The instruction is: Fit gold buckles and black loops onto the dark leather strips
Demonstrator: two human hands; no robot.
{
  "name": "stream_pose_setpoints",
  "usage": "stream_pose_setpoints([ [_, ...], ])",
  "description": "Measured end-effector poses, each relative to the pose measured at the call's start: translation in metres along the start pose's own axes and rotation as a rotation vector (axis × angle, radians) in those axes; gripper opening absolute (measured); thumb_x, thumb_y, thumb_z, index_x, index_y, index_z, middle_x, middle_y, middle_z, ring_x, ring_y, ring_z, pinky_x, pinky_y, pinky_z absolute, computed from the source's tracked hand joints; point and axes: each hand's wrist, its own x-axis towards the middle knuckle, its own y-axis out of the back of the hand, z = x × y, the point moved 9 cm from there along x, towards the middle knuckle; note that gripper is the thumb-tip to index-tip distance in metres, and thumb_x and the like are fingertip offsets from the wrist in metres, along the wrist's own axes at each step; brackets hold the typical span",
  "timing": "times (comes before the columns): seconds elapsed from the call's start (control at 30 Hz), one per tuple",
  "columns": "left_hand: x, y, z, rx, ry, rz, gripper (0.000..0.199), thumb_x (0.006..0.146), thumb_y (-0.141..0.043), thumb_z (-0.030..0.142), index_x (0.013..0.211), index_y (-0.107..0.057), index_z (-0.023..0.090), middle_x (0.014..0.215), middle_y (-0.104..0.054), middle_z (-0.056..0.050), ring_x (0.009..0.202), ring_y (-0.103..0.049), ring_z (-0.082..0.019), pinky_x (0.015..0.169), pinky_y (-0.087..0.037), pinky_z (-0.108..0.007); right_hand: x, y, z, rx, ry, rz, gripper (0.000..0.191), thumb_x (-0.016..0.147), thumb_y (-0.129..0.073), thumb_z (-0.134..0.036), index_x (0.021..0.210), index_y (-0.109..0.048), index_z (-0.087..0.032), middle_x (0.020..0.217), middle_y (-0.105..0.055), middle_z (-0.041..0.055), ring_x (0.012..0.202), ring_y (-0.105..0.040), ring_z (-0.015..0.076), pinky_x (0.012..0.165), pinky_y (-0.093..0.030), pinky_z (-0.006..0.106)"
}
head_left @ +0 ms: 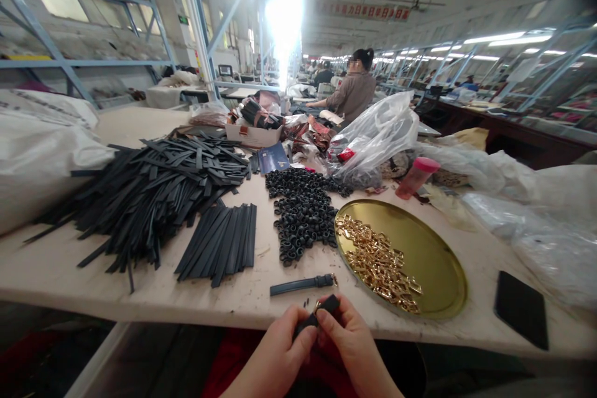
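Observation:
Both my hands meet at the table's front edge around one black strap (330, 305) with a gold buckle (317, 306) on it. My left hand (289, 339) is closed on the strap's lower part. Fingers of my right hand (342, 326) pinch the strap near the buckle. Just beyond them lies a dark strap with a buckle and loops (298, 285). Gold buckles (377, 258) are heaped on the left side of a round gold tray (438, 261). A pile of small black loops (303, 214) sits behind the buckled strap.
Dark strips lie in a row (221, 242) and a large heap (158, 180) to the left. At the right are a black phone-like slab (521, 309) and a pink-lidded jar (417, 177). Plastic bags (377, 137) crowd the back. Beyond, a person (357, 87) stands working.

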Motion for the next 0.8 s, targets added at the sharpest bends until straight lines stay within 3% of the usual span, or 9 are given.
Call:
stream_pose_setpoints([
  [0.2,0.011,-0.008,-0.020,-0.231,0.108,0.009,0.030,0.075,-0.048,0.048,0.072,-0.044,0.018,0.045,-0.043,0.009,0.036,-0.032,-0.005,0.038,-0.025,-0.017,-0.004,-0.005,0.002,-0.122,0.034,-0.015,0.032,0.067,-0.065,-0.047,0.069,-0.056,-0.016,0.053,-0.048,-0.0051,0.048,-0.042,0.0084,0.045,-0.032,0.020],
  [0.33,0.015,-0.012,-0.029,-0.309,0.229,0.002,0.034,0.068,-0.050,0.052,0.069,-0.040,0.019,0.046,-0.048,0.008,0.026,-0.025,-0.002,0.030,-0.015,-0.017,0.000,-0.007,-0.003,-0.171,0.015,-0.035,0.036,0.073,-0.057,-0.050,0.063,-0.053,-0.016,0.052,-0.046,-0.0044,0.048,-0.040,0.0087,0.045,-0.031,0.021],
  [0.67,0.019,-0.011,-0.028,-0.304,0.230,0.024,0.022,0.069,-0.048,0.039,0.066,-0.043,0.018,0.048,-0.050,0.006,0.029,-0.033,-0.002,0.032,-0.021,-0.016,0.007,-0.001,0.000,-0.282,0.079,-0.011,0.031,0.080,-0.048,-0.047,0.068,-0.047,-0.019,0.052,-0.043,-0.0063,0.046,-0.038,0.0087,0.043,-0.030,0.021],
  [0.8,0.018,-0.012,-0.032,-0.304,0.238,0.033,0.020,0.069,-0.048,0.037,0.064,-0.039,0.020,0.047,-0.050,0.007,0.030,-0.033,-0.003,0.033,-0.020,-0.016,-0.001,-0.003,-0.020,-0.553,0.263,-0.019,0.024,0.082,-0.048,-0.038,0.067,-0.051,-0.019,0.060,-0.050,-0.0024,0.057,-0.046,0.0130,0.054,-0.036,0.024],
])
